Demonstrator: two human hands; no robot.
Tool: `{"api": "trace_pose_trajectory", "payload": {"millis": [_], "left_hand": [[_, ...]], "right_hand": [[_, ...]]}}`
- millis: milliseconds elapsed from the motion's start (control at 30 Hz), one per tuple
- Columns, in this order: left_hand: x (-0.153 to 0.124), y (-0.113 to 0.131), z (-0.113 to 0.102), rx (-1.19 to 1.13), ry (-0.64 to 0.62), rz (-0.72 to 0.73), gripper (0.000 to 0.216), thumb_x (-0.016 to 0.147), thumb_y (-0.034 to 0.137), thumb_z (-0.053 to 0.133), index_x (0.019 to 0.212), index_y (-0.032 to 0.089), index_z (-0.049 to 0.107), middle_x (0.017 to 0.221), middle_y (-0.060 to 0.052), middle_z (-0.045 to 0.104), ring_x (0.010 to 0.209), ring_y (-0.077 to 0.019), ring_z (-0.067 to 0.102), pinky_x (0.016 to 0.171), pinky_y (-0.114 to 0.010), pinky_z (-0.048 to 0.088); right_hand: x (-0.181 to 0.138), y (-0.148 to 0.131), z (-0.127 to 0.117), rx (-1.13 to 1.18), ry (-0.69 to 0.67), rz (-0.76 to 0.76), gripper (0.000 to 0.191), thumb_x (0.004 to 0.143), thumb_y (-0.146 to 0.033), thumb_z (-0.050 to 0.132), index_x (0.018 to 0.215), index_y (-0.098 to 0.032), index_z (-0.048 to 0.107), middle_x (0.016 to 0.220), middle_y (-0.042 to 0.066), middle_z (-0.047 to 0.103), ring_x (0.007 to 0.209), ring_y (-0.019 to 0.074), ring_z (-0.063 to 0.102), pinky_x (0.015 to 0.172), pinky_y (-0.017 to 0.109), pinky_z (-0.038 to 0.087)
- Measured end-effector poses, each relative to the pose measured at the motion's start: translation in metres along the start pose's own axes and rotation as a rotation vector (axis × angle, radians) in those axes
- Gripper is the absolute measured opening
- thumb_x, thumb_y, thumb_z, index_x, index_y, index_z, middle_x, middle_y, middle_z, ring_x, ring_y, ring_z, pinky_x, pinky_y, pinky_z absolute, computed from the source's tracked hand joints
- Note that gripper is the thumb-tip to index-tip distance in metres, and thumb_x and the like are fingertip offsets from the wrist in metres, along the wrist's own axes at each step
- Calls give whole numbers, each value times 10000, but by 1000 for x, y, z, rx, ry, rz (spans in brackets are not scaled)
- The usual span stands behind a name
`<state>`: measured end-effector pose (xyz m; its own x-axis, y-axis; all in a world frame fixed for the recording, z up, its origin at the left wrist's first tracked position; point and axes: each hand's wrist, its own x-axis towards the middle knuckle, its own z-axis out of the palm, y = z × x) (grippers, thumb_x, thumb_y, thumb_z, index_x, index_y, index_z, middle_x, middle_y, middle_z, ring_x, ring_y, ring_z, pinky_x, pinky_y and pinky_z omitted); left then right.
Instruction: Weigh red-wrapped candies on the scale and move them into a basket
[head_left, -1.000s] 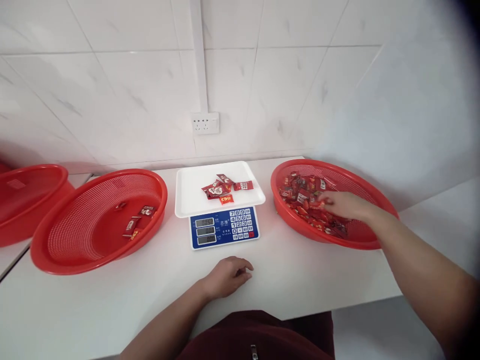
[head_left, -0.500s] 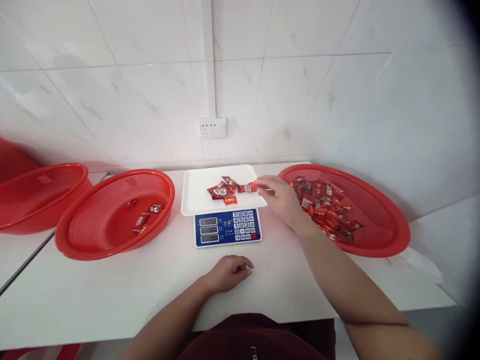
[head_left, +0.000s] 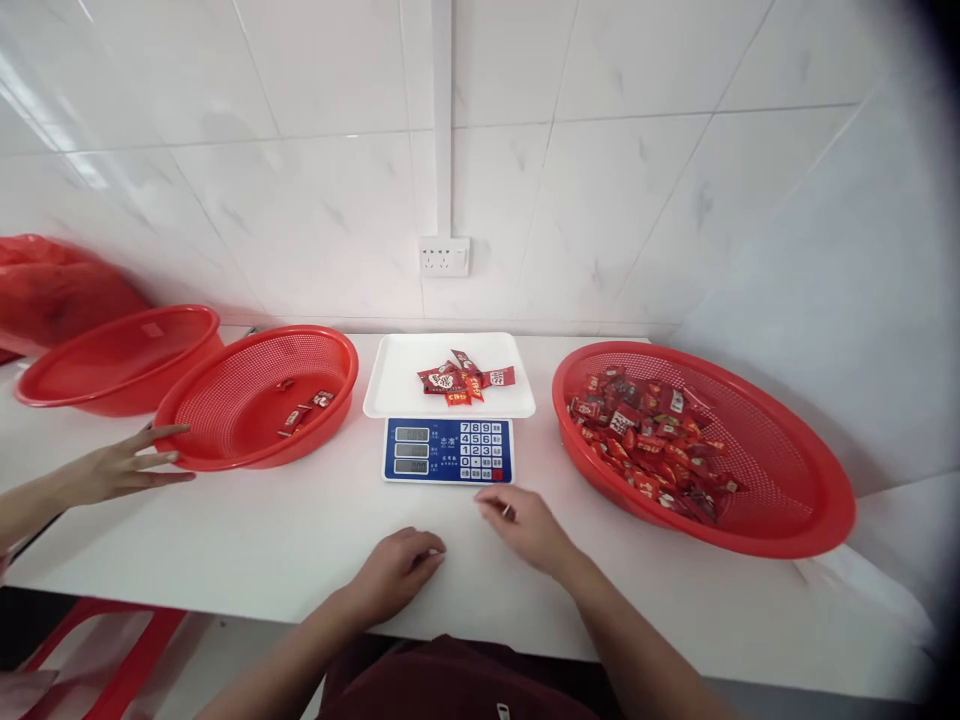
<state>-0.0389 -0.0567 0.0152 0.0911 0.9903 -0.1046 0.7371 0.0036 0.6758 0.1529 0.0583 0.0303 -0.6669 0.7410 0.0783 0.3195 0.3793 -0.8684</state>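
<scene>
My left hand point(head_left: 401, 572) rests on the white table with its fingers curled in and nothing visible in them. To its right, my right hand point(head_left: 529, 528) sits just below the front edge of the digital scale point(head_left: 448, 450), fingers bent together and holding nothing I can see. On the scale's white tray point(head_left: 386, 375) lies a small pile of red wrapped candies point(head_left: 461, 380). Both hands are apart from the candies. At the right stands a red basket point(head_left: 780, 500) with many red candy packets point(head_left: 645, 440) heaped inside.
Left of the scale is another red basket point(head_left: 225, 385) with a few packets point(head_left: 300, 412). A co-worker's hand point(head_left: 112, 470) reaches to its rim from the left. Farther left are a red basin point(head_left: 124, 360) and a red bag point(head_left: 60, 290). A tiled wall with a socket point(head_left: 445, 257) closes the back.
My right hand has drawn back from the tray to the front of the scale, leaving a candy there. The co-worker's hand has come in at the left. The view has shifted.
</scene>
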Motion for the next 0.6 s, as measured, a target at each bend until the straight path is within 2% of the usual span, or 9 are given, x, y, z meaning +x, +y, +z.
{"api": "trace_pose_trajectory", "payload": {"millis": [67, 167, 400, 600], "left_hand": [[-16, -5, 1, 29, 93, -82, 234, 872, 313, 403, 915, 230, 617, 851, -22, 640, 795, -167, 580, 734, -267, 446], [-23, -7, 3, 64, 176, -158, 255, 877, 346, 391, 881, 226, 616, 768, -11, 617, 713, -157, 573, 670, -254, 443], [4, -7, 8, 131, 193, -127, 250, 855, 349, 405, 843, 223, 620, 744, -11, 634, 699, -164, 575, 649, -259, 434], [7, -16, 14, 115, 247, -134, 257, 863, 358, 397, 824, 211, 605, 743, -18, 637, 686, -163, 575, 634, -259, 435]], "right_hand": [[-6, 7, 15, -25, -172, -25, 173, 801, -253, 495, 840, -211, 658, 794, 21, 676, 699, 165, 606, 628, 260, 467], [-9, 11, 24, -89, -291, -51, 150, 780, -235, 517, 798, -212, 664, 741, 4, 664, 661, 154, 587, 618, 253, 442], [-10, 14, 15, 25, -325, 37, 175, 802, -264, 502, 865, -187, 645, 777, 14, 656, 698, 144, 583, 626, 228, 442], [-15, 13, 14, -111, -349, -52, 197, 796, -214, 506, 940, -203, 639, 853, 24, 651, 750, 146, 576, 686, 235, 429]]}}
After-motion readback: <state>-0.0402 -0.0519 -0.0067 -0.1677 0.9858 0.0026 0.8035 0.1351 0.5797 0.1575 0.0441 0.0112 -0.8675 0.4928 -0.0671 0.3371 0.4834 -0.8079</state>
